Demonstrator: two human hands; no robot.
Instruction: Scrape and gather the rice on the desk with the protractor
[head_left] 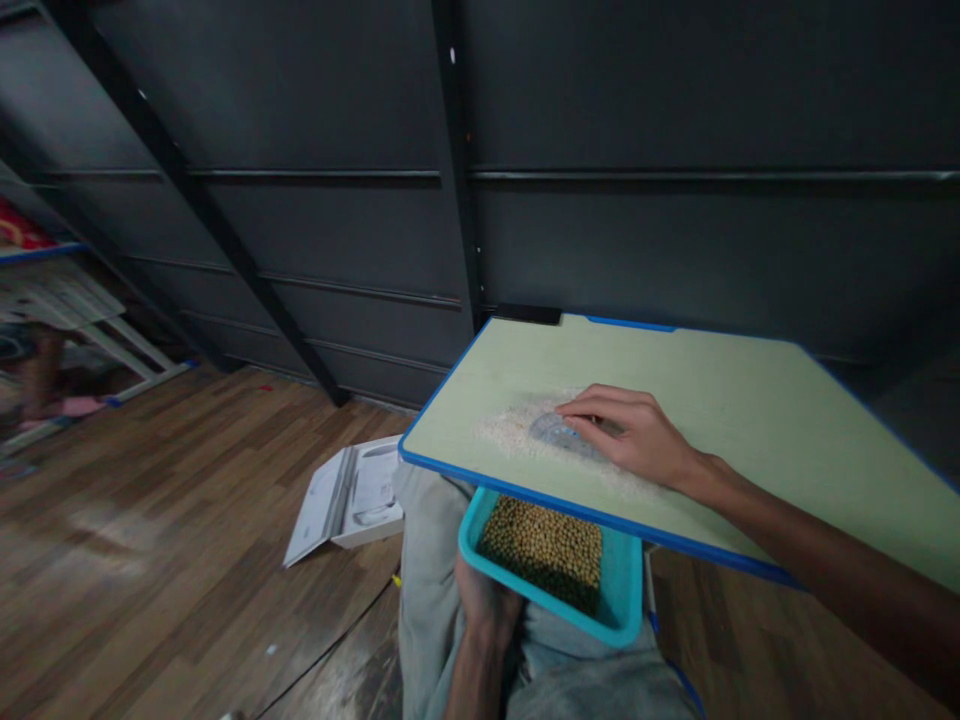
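Observation:
My right hand (630, 435) is over the table, its thumb and fingers pinched on a greyish, see-through rounded piece (555, 432) that rests among pale, rice-like grains (504, 430). What exactly this piece is does not show clearly. Below the table's near edge, my left hand (486, 600) holds a turquoise plastic tray (624, 590) from its left side and underneath; the tray hides most of the fingers. Round, tan, bean-like seeds (551, 540) lie in the tray, mostly toward its left and middle. Part of the tray is beneath the tabletop.
The light green folding table (720, 400) has a blue rim and a black piece (529, 314) at its back left corner. An opened white box (367, 490) and a dark cable (330, 650) lie on the wooden floor. Another person's leg (43, 370) shows at far left.

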